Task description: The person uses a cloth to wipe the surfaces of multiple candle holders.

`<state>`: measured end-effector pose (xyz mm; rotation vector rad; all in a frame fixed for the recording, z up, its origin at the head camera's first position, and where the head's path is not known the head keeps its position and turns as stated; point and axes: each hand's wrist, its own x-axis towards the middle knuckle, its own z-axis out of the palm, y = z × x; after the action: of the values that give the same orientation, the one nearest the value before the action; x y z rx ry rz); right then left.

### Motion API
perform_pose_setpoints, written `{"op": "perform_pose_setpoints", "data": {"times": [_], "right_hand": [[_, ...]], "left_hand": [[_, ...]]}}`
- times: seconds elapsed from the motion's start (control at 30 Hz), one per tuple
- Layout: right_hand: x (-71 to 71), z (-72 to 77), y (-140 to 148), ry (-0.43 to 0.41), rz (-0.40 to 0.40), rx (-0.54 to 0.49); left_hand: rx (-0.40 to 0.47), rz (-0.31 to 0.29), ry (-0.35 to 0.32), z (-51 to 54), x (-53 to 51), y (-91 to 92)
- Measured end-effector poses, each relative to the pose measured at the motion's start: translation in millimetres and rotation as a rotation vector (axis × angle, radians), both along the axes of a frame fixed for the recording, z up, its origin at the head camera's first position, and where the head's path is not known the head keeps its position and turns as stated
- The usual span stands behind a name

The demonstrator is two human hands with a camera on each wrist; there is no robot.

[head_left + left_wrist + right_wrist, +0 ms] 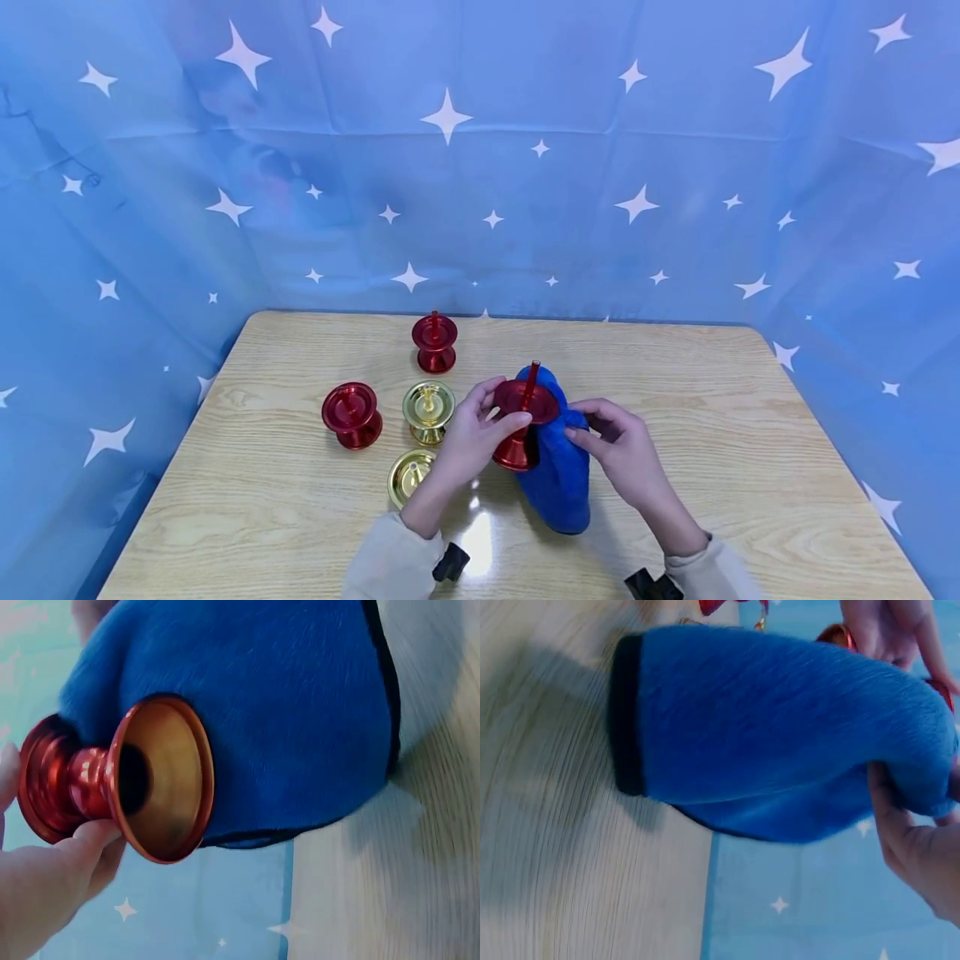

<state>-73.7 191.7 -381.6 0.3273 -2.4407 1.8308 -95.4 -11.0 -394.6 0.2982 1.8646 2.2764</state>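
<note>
My left hand (476, 437) grips a red metal candle holder (517, 450) by its dished top, lifted off the table. A thin stem stands up from the middle of that dish. In the left wrist view the hollow underside of the candle holder's foot (176, 780) faces the camera. My right hand (622, 450) pinches a blue plush cloth (558, 483) with dark edging, which hangs down against the right side of the holder. Seen from the right wrist, the cloth (780, 727) covers most of the holder, and fingers of the right hand (922, 855) press into its fold.
Left of my hands stand two more red candle holders (349, 408), one of them (435, 333) near the back edge. Two gold ones (428, 406) stand closer, the nearer (405, 477) partly behind my left forearm. A blue star-patterned curtain (480, 167) hangs behind the wooden table (247, 500).
</note>
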Motion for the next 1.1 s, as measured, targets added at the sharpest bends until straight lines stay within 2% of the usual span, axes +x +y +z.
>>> {"op": "perform_pose_setpoints", "data": {"times": [0.1,0.23,0.37,0.5,0.57,0.67,0.83,0.9,0.97,1.03,1.1], "right_hand": [[1.0,1.1,-3.7,-0.013,-0.037,0.002],[2.0,3.6,-6.4,-0.042,-0.075,0.011],[1.0,4.2,-6.5,-0.06,-0.095,0.013],[-2.7,3.5,-4.7,-0.092,-0.121,-0.013],[-4.9,4.1,-3.6,-0.114,-0.139,-0.027],[-7.4,5.4,-1.5,-0.132,-0.156,-0.022],[-11.8,7.5,1.6,-0.123,-0.15,-0.005],[-13.1,7.6,2.3,-0.121,-0.15,-0.019],[-13.9,7.6,2.9,-0.122,-0.155,-0.033],[-14.2,7.4,3.3,-0.124,-0.161,-0.041],[-14.6,7.3,3.6,-0.127,-0.166,-0.05]], "left_hand": [[-0.043,0.022,-0.002,1.6,1.3,4.6],[-0.04,0.03,0.001,0.2,2.9,7.0],[0.009,-0.04,0.008,-1.7,2.9,5.3],[-0.029,-0.133,0.071,-3.0,1.2,1.6],[-0.055,-0.152,0.104,-3.2,0.2,0.1],[-0.07,-0.147,0.116,-4.4,-1.4,-0.4],[-0.092,-0.083,0.09,-6.6,-2.2,2.3],[-0.092,-0.074,0.08,-6.2,-2.1,3.3],[-0.103,-0.09,0.085,-5.4,-1.6,3.6],[-0.164,-0.12,0.104,-4.4,-1.3,3.3],[-0.221,-0.157,0.151,-4.0,-1.1,3.0]]}}
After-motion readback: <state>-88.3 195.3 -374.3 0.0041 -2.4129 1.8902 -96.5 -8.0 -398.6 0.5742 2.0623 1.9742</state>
